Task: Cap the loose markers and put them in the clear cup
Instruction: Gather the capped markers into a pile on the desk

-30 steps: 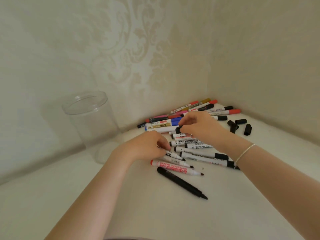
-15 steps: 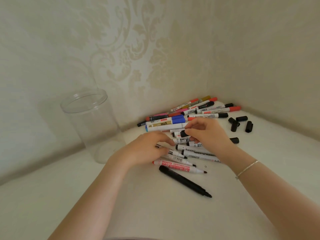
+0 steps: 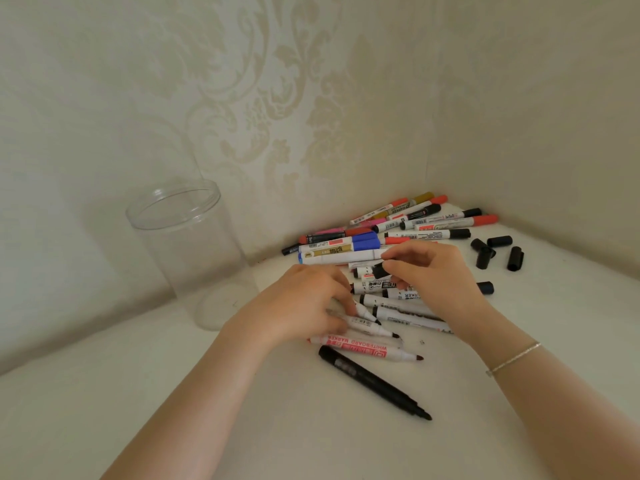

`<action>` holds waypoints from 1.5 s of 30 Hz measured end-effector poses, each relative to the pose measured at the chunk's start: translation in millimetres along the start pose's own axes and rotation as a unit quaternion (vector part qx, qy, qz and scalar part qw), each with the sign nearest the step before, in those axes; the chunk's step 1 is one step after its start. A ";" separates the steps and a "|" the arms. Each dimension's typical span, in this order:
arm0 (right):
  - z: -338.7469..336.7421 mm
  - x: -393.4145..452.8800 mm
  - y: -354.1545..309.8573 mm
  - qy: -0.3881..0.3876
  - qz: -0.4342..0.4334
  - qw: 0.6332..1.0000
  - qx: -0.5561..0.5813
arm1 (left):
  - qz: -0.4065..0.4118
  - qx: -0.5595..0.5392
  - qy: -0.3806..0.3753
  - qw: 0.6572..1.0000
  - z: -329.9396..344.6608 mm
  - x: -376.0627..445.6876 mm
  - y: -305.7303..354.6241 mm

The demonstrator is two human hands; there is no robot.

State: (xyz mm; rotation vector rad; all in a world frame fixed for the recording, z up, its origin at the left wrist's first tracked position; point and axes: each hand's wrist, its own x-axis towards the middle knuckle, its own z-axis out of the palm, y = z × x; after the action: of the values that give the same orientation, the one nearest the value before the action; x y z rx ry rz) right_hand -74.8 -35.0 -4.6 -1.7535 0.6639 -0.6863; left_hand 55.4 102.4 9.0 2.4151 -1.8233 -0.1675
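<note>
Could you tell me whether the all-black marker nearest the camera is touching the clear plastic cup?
Apart. The head view shows the all-black marker lying well right of the clear plastic cup, bare white surface between them.

Left hand (image 3: 304, 303): fingertips curled down onto a white uncapped marker (image 3: 369, 325), whose rear end is hidden beneath them; grip not discernible. Right hand (image 3: 429, 275): covers the middle of the marker pile (image 3: 398, 296), barrels run under the palm. Black cap (image 3: 380, 270): partly hidden by thumb and forefinger. Barrel print: mostly too small to read. Both forearms: cut off at the picture's lower edge. Clear cup (image 3: 187, 251): base outline faint against the surface
</note>
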 end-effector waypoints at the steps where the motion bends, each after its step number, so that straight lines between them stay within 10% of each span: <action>1: -1.6 0.1 0.1 0.003 -0.001 1.000 0.006 | 0.000 -0.011 0.004 1.000 2.1 0.5 -0.8; 15: -14.4 1.2 -0.7 0.062 -0.011 0.988 0.144 | -0.028 -0.403 0.217 0.889 18.0 -6.2 9.8; 23: -22.0 2.8 -4.6 0.071 -0.023 0.955 0.289 | -0.060 -0.299 0.248 0.920 26.6 13.4 34.5; 45: -17.0 7.1 1.1 0.061 -0.018 0.972 0.226 | -0.091 -0.226 0.297 0.923 37.2 27.0 43.0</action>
State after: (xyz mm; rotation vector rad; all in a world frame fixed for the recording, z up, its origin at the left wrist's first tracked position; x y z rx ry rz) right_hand -82.5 -51.3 -0.6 -1.3126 0.5087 -0.8983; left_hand 16.2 63.9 -21.6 2.0027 -1.1442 0.1117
